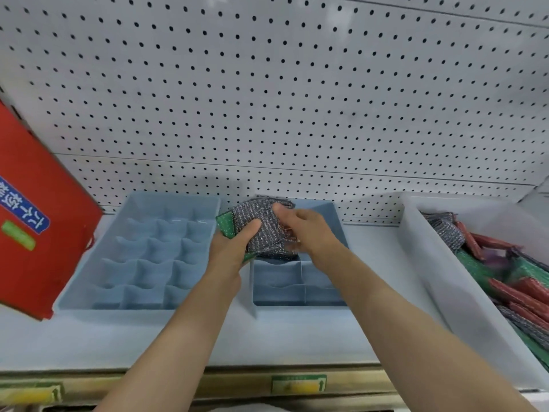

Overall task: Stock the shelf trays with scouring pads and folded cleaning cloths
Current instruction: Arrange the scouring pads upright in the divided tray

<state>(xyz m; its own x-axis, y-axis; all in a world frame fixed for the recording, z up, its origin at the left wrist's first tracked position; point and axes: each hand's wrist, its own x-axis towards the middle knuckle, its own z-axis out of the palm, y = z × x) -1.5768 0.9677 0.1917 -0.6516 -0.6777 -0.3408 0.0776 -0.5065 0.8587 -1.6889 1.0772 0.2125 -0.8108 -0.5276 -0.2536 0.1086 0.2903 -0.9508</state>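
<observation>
Bare shelf (297, 331) before divided trays (139, 251)

Bright, even, diffuse light, no glare. Soft shadow behind the blue trays (139, 248). Pegboard (282, 84) lines bow at frame edges. Motion blur lower right and around the hands.

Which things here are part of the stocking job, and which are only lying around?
Job: scouring pads held by left hand and right hand; left tray; right tray; supply bin.
Lying around: red box; price tags; pegboard.
</observation>
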